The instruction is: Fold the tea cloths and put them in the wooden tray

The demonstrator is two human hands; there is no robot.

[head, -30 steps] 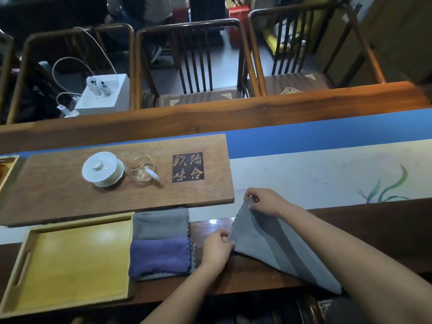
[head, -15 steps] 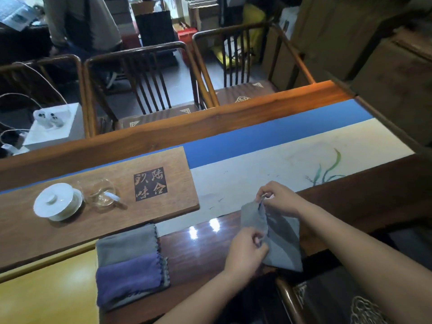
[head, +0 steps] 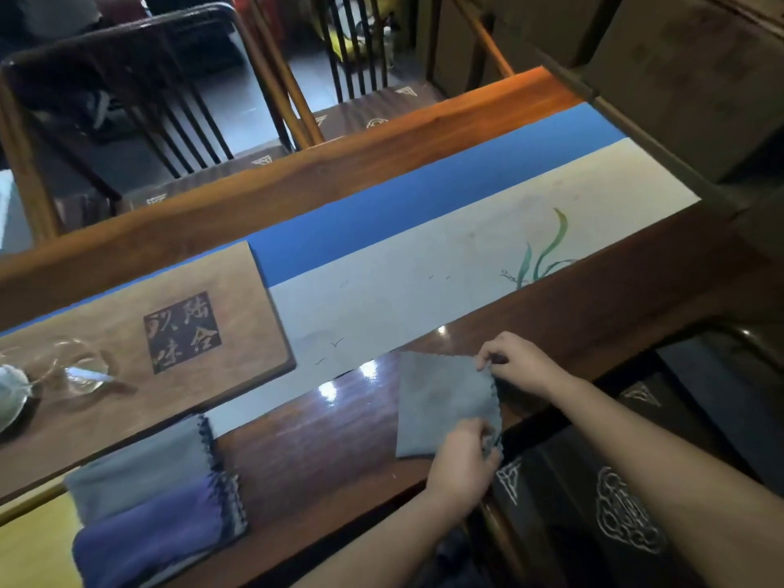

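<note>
Pinching grey tea cloth corners, right hand far, left hand near (soft, limp, light; best held by edges).

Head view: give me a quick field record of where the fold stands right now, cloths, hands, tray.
cloth in work: grey cloth, lying flat on the dark wooden table
left hand: pinches the cloth's near right corner
right hand: pinches the cloth's far right corner
other cloths: grey folded cloth and purple folded cloth, side by side on the table
wooden tray: at the left edge, only partly in view; visible part holds no cloth
</note>
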